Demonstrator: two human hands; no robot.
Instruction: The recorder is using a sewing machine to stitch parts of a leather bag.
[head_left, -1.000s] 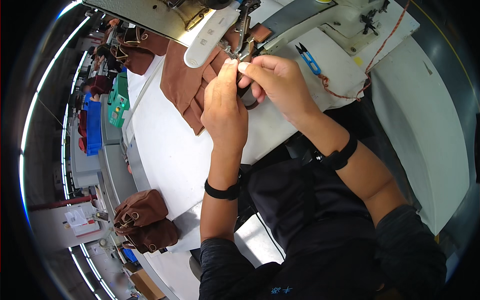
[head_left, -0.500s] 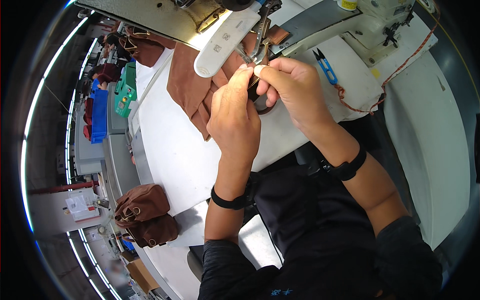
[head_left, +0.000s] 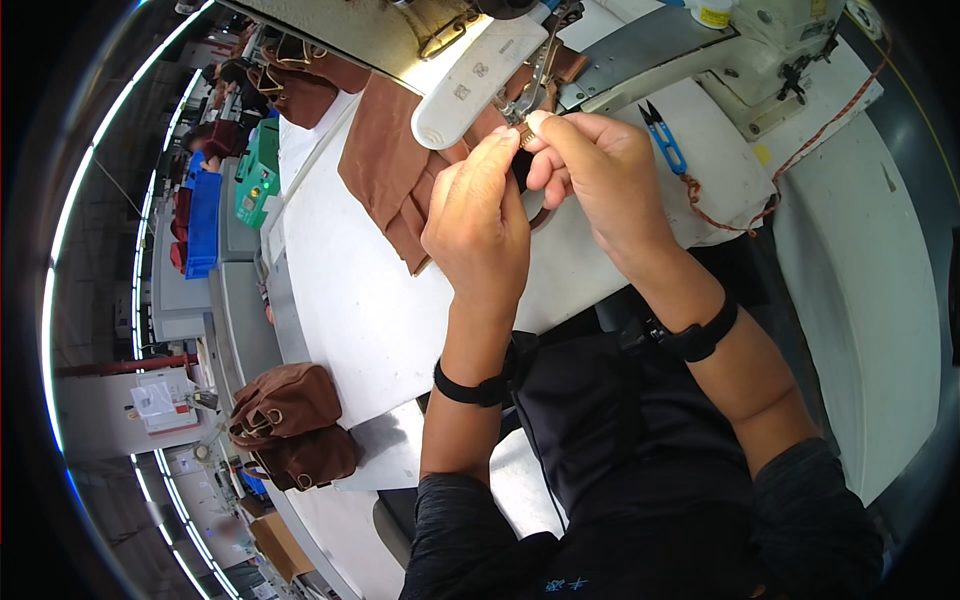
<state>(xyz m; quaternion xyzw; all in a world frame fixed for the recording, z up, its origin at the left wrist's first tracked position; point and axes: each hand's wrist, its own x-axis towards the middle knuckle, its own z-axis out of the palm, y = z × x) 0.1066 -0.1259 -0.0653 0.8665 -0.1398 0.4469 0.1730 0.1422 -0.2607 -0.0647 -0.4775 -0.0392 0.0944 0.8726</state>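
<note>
Close below the sewing machine's metal presser foot, my two hands meet at the fingertips. My left hand has its fingers pressed together on the edge of a zipper with brass-coloured teeth. Thumb and forefinger of my right hand pinch the same zipper from the other side, the remaining fingers curled. Brown fabric, folded in layers, lies left of my left hand and runs under the machine. Most of the zipper is hidden by my fingers.
A long white plate hangs beside the needle area. Blue thread snips lie right, next to an orange cord. Brown bags stand at the lower left, others at the upper left. A blue crate is further left.
The whole view has shifted slightly. My right thumb and forefinger have moved a little up the zipper, toward the presser foot; both hands keep their pinch.
</note>
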